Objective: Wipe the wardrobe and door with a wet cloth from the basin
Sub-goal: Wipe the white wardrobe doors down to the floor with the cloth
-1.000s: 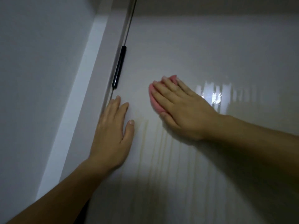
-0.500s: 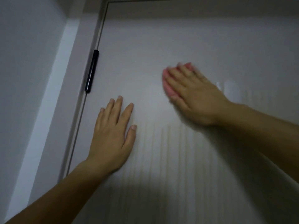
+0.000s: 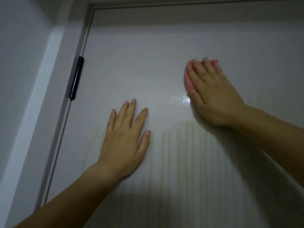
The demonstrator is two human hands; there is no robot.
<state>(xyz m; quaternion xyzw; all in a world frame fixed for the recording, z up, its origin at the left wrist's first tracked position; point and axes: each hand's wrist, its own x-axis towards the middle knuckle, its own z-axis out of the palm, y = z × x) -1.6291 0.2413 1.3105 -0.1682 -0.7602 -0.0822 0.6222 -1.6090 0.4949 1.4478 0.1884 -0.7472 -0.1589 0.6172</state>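
A white door (image 3: pixel 148 55) fills most of the view, its upper part near the top of the frame. My right hand (image 3: pixel 213 96) presses a pink cloth (image 3: pixel 188 79) flat against the door with straight fingers; the cloth shows past the fingertips and beside the index finger. My left hand (image 3: pixel 126 140) lies flat on the door lower and to the left, fingers spread. A wet shine (image 3: pixel 180 100) sits just left of my right hand. Below both hands, thin yellowish drip streaks (image 3: pixel 172 153) run down the door.
A black hinge (image 3: pixel 76 77) joins the door to the white frame (image 3: pixel 65 63) on the left. A white wall (image 3: pixel 19 63) stands left of the frame. The frame's top edge (image 3: pixel 181 4) runs across the top.
My right hand has slid the pink cloth to the right across the door and slightly upward. The left hand stays flat on the door. The view has shifted, showing the door's top edge.
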